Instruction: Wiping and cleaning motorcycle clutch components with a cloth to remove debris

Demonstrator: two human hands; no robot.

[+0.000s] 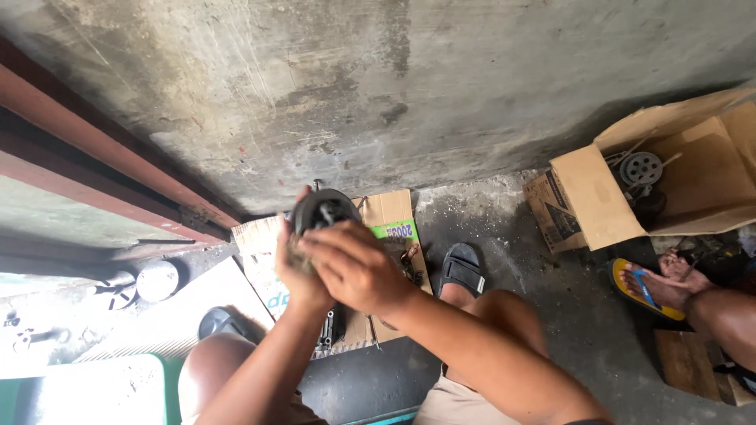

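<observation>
Both hands point(339, 264) gripping dark part point(321, 211), perhaps metal

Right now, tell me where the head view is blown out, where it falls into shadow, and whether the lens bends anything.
In the head view, the lower left corner is overexposed, washing out the round metal lid; the open cardboard box holds deep shadow around the grey wheel; the dark round part gripped by the left hand and right hand shows little detail; the wide lens curves the rust-red rails.
</observation>
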